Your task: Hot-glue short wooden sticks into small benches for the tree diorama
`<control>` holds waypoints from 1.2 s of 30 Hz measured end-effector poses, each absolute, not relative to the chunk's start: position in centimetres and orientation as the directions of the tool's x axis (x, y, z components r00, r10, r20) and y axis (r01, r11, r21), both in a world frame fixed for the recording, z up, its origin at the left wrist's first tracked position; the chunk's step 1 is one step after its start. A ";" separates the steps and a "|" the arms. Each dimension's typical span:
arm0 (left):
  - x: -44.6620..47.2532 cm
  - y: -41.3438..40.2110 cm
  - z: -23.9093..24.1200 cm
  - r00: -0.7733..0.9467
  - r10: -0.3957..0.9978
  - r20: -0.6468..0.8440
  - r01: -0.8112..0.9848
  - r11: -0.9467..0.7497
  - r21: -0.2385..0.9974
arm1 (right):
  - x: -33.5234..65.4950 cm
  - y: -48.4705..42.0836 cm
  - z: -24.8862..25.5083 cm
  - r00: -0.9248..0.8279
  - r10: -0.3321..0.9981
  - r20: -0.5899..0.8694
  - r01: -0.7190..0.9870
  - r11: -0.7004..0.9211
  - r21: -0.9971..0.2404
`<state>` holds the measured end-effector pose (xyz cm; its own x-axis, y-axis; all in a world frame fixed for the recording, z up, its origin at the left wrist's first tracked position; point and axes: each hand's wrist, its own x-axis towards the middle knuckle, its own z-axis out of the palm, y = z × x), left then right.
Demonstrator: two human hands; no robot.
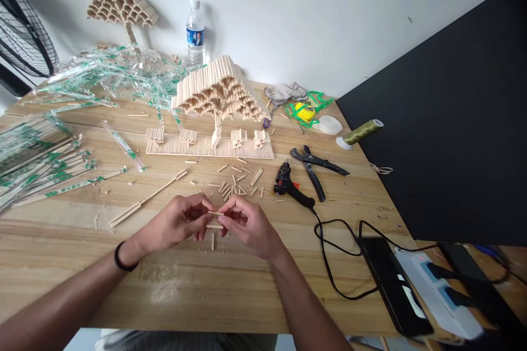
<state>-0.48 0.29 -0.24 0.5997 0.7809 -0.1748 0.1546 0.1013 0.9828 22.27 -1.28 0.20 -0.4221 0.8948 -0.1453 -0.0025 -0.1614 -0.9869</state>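
My left hand [187, 218] and my right hand [242, 220] meet over the wooden table, fingertips pinching a small panel of short wooden sticks [214, 220] between them. Just below the panel, one short stick [213, 241] lies on the tabletop. Beyond my hands is a scatter of short cut sticks [227, 188]. Behind these stands a wooden model pavilion [220, 88], its tiered roof on a post above a slatted base [197, 145] that carries several small stools. To the left, a longer stick piece [148, 198] lies diagonally.
A black glue gun [290, 184] and cutting pliers [315, 167] lie to the right, with a cable running to a power strip [436, 290] near a black phone [395, 285]. Wrapped chopsticks [41, 159] and plastic wrappers [115, 74] cover the left. A water bottle [195, 33] stands behind.
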 end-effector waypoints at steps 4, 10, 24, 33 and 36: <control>-0.6 0.2 -0.1 0.613 0.773 -0.166 0.173 0.074 0.982 | 22.2 -1.5 -0.3 -0.428 0.886 -0.177 -0.030 -0.210 -0.977; -0.6 0.2 0.8 0.637 0.762 -0.113 0.117 0.049 0.992 | 21.9 -1.7 -0.3 -0.428 0.887 -0.171 -0.100 -0.235 -0.967; 0.1 0.2 -0.2 0.544 0.827 -0.143 -0.007 0.174 0.985 | 21.0 -1.5 -0.9 -0.217 0.975 -0.040 -0.145 -0.073 -0.987; 0.1 0.2 -0.4 0.537 0.840 -0.071 0.000 0.085 0.996 | 21.4 -1.2 -0.2 -0.344 0.930 -0.128 -0.076 -0.163 -0.984; 0.2 0.0 -0.9 0.533 0.843 -0.080 -0.005 0.098 0.995 | 21.3 -1.3 0.0 -0.342 0.928 -0.146 -0.064 -0.178 -0.982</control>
<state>0.17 0.00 -0.90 0.5326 0.8426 -0.0798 -0.0053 0.0977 0.9952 21.27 -1.26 0.04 -0.3420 0.9283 -0.1457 -0.0641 -0.1777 -0.9820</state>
